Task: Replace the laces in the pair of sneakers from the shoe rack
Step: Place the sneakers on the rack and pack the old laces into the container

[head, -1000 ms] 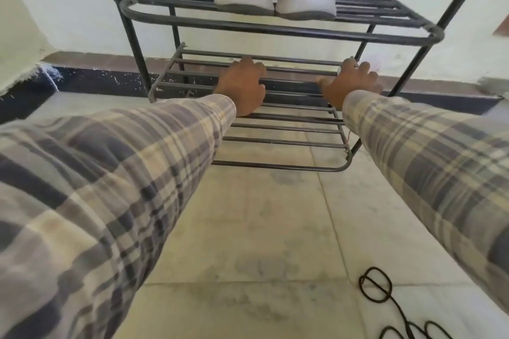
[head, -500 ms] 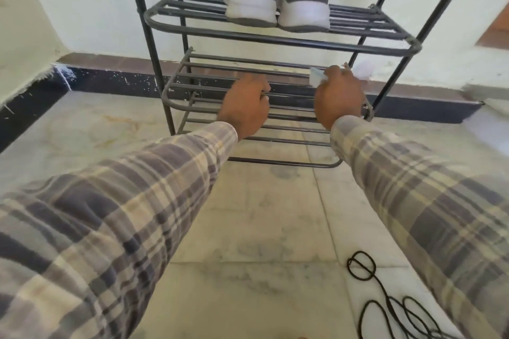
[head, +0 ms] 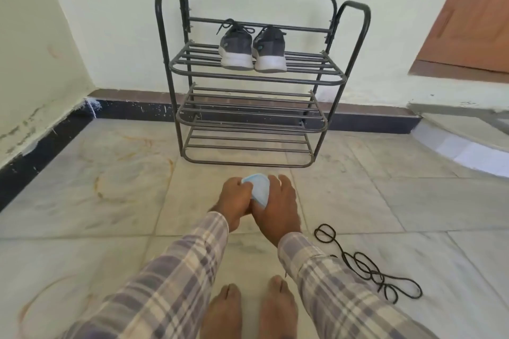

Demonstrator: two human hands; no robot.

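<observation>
Left hand [head: 236, 197]: centre-low, fingers curled on a pale blue item [head: 259, 190].
Right hand [head: 278, 208]: touching the left, against that item; grip unclear.
Black laces [head: 366, 265]: loose on the floor [head: 110, 201], lower right.
Sneakers [head: 252, 49]: upper centre, top shelf of shoe rack [head: 332, 78].

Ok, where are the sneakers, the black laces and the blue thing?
sneakers [head: 236, 47], head view, left shoe's heel.
black laces [head: 367, 270], head view, tangled middle.
blue thing [head: 259, 190], head view, its middle.

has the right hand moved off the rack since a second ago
Yes. The right hand left the middle shelf of the rack and drew back, clear of it.
</observation>
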